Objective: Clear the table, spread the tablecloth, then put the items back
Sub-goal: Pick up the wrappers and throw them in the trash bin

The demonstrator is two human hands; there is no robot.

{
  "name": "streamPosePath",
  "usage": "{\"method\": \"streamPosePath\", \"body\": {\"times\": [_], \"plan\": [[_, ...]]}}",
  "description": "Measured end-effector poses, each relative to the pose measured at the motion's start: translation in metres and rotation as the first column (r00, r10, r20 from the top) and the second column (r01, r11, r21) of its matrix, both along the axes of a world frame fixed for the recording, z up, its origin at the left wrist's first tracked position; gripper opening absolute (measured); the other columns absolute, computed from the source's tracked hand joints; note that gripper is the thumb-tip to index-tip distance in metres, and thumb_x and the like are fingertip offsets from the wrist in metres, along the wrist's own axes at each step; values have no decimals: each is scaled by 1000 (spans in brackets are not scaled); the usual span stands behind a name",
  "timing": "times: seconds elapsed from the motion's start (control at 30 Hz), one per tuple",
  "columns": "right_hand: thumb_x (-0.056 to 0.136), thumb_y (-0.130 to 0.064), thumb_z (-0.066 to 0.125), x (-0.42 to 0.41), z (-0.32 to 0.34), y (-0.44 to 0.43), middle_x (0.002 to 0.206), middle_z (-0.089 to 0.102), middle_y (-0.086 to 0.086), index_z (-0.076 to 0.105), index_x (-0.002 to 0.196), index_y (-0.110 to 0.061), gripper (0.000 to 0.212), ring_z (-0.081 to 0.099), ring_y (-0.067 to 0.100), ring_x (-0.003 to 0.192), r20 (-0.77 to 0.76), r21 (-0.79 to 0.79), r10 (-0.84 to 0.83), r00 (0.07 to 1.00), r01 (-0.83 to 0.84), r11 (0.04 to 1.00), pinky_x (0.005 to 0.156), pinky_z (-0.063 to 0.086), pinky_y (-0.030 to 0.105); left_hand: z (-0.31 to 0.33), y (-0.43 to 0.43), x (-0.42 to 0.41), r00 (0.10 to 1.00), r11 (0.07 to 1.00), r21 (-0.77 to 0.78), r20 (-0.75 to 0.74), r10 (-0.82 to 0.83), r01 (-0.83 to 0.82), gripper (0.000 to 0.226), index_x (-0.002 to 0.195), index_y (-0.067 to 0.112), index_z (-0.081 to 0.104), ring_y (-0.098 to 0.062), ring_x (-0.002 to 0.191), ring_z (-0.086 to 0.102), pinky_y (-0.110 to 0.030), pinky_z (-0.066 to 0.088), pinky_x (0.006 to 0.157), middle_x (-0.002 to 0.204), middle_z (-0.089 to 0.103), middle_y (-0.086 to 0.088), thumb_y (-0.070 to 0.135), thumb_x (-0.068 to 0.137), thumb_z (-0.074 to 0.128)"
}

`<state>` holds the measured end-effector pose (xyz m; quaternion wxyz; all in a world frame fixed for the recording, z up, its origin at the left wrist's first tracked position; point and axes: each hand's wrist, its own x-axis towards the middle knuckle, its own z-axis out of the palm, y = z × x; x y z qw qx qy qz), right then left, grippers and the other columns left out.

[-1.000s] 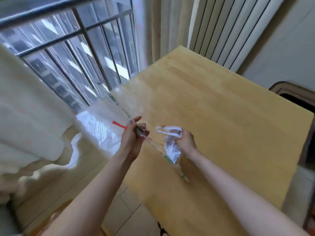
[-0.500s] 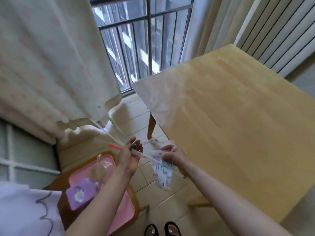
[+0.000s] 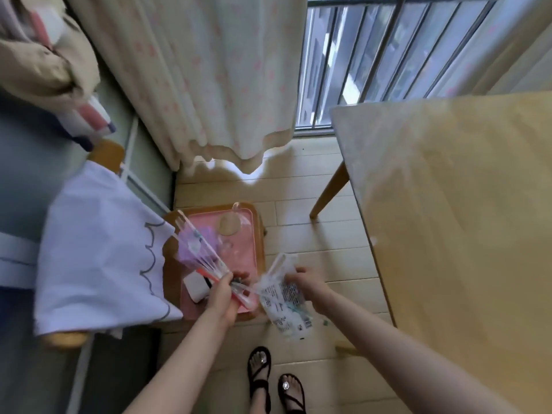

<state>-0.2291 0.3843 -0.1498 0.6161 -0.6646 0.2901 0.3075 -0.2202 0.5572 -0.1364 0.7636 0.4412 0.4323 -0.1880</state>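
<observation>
Surroundings: a curtain [image 3: 215, 85] is hanging by the window bars, and a pink tray [image 3: 253, 234] is sitting on a wooden stool [image 3: 169, 264] near the counter [image 3: 463, 234].
Left hand [image 3: 222, 294]: gripping a clear plastic sleeve [image 3: 197, 252] over the tray.
Right hand [image 3: 307, 282]: pinching a crinkled printed packet [image 3: 280, 303], just beside the left hand.
Tablecloth [image 3: 98, 249]: lying draped over a chair, left of both hands.
</observation>
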Motion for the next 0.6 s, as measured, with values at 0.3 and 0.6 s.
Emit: {"method": "streamPosePath", "body": {"times": [0.3, 0.6], "plan": [[78, 1, 62, -46, -25, 62, 67, 60, -1, 60, 73, -12, 14, 52, 5, 52, -70, -41, 273, 959, -277, 960, 41, 36, 13, -38, 79, -86, 947, 846, 427, -112, -300, 318, 26, 86, 7, 56, -18, 54, 55, -20, 43, 46, 74, 50, -12, 20, 101, 39], [75, 4, 64, -115, -71, 142, 58, 54, 7, 53, 67, -8, 18, 48, 13, 41, -169, -31, 421, 891, -432, 901, 36, 35, 20, -84, 185, -185, 921, 741, 547, -253, -296, 389, 26, 73, 11, 59, -22, 47, 49, -15, 38, 32, 73, 56, -11, 1, 94, 48]]}}
